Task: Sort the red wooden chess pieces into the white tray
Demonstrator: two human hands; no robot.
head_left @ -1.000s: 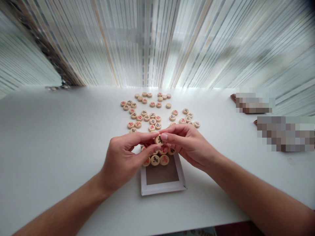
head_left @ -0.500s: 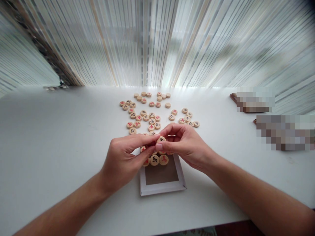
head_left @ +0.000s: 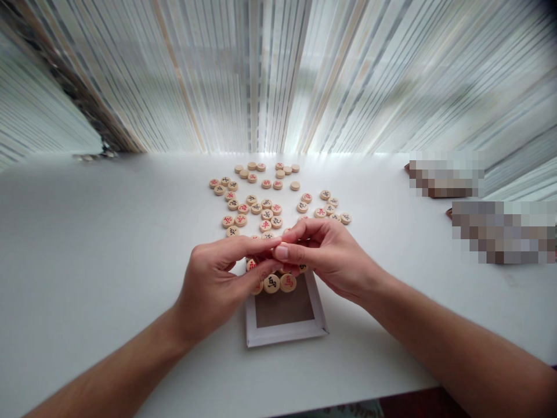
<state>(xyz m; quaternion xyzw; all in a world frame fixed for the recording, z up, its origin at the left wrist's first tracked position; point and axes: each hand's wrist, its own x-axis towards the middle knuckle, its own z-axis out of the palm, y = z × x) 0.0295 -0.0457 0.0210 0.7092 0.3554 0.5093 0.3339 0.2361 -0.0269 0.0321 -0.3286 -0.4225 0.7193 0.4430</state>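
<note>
My left hand (head_left: pixel 217 284) and my right hand (head_left: pixel 331 255) meet fingertip to fingertip above a shallow white box (head_left: pixel 285 334) with a brown floor. Both are pinched closed. The round wooden game piece held between them a moment ago is now hidden behind my right thumb and fingers, so I cannot make out what they hold. Under the hands, several wooden pieces (head_left: pixel 279 283) with red or black characters lie in the far end of the box.
Several more round wooden pieces (head_left: pixel 261 197) lie scattered on the white table (head_left: pixel 108 232) beyond the box. Two blurred brown-edged objects (head_left: pixel 500 232) sit at the right. Striped curtains (head_left: pixel 278 75) hang behind the table's far edge.
The piece with a black character, visible between my fingertips earlier, is now covered by my right thumb. Both hands stayed over the box, with the fingers closing in slightly.
</note>
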